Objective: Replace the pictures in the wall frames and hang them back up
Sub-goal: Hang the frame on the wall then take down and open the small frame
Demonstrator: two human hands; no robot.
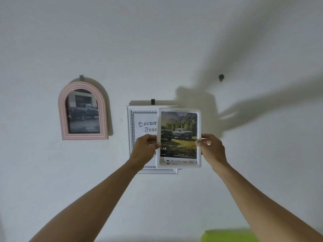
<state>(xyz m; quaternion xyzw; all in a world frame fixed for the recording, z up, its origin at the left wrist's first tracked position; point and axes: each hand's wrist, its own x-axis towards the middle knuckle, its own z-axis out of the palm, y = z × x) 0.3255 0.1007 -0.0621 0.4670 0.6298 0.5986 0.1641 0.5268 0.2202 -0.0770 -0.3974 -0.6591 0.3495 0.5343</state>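
I hold a small white frame (179, 137) upright in front of the wall; it shows two pickup trucks in a green landscape. My left hand (146, 147) grips its left edge and my right hand (210, 147) grips its right edge. Behind it hangs a larger white document frame (139, 130) on a dark hook (153, 101), partly covered by the held frame. Further left a pink arched frame (83, 111) with a dark truck picture hangs on its own hook (81, 77). A bare dark wall hook (221, 77) sits up and to the right of the held frame.
The white wall (174, 41) fills the view, crossed by shadows of my arms at the right. A bright green object (227, 235) shows at the bottom right edge.
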